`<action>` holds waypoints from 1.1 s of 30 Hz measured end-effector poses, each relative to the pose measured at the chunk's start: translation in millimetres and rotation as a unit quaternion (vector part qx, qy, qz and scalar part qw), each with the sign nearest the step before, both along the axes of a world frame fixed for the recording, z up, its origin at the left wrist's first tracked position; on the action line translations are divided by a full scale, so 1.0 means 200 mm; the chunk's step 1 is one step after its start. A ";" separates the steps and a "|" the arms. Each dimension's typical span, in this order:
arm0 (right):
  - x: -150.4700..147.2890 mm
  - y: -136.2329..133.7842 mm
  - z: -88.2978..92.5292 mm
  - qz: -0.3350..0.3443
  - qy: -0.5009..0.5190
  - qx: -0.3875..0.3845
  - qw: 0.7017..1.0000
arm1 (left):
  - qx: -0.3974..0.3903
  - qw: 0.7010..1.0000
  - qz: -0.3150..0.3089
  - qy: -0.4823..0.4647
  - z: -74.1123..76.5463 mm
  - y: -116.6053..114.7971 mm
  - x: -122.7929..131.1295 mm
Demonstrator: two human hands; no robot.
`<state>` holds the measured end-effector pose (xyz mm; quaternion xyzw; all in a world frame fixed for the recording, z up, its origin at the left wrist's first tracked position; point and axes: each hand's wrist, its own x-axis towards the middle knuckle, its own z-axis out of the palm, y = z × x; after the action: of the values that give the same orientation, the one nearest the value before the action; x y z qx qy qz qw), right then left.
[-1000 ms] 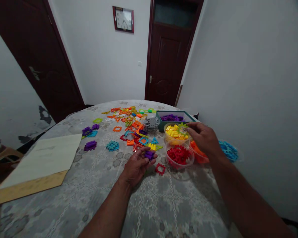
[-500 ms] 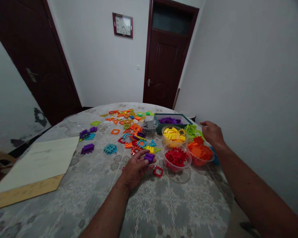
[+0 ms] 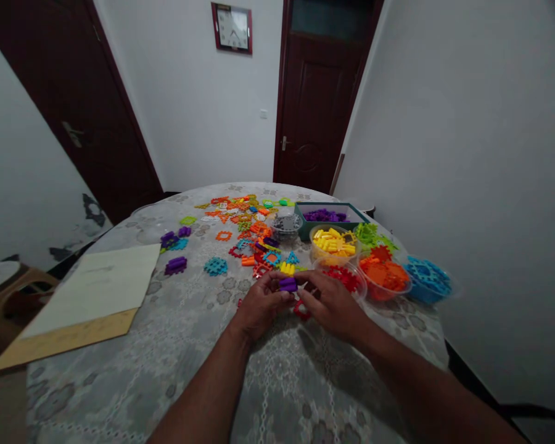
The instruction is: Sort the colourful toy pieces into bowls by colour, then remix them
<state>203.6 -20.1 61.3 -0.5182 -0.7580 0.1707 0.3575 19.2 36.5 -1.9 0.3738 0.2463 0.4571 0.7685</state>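
A purple plastic building block [image 3: 288,284] with ridged sides is held over the near middle of the table. My left hand [image 3: 262,303] grips its left side between thumb and fingers. My right hand [image 3: 332,302] is at the block's right end, with thumb and index finger curled against it; anything else inside those fingers is hidden. Just beyond the block lies a yellow ridged piece [image 3: 287,268]. A red square piece [image 3: 301,310] shows partly under my right hand. The tub of red pieces [image 3: 346,279] is partly covered by that hand.
Tubs of yellow [image 3: 333,243], orange [image 3: 385,274] and blue pieces [image 3: 428,279] stand to the right. Behind them is a green box [image 3: 308,230] with purple pieces. Loose colourful pieces [image 3: 245,209] spread across the back. A paper sheet [image 3: 97,277] on cardboard lies left.
My right hand has come from beyond the orange tub at the right to the purple block in my left hand. The blue tub is now uncovered. The view has tilted down slightly.
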 end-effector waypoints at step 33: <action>-0.01 0.36 -0.04 -0.053 -0.040 0.163 0.984 | -0.029 0.998 0.026 -0.057 -0.02 0.00 -0.04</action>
<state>201.1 52.6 53.5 -0.4988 -0.7608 0.0049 0.4152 11.4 36.1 -6.8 0.3185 0.2243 0.4901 0.7798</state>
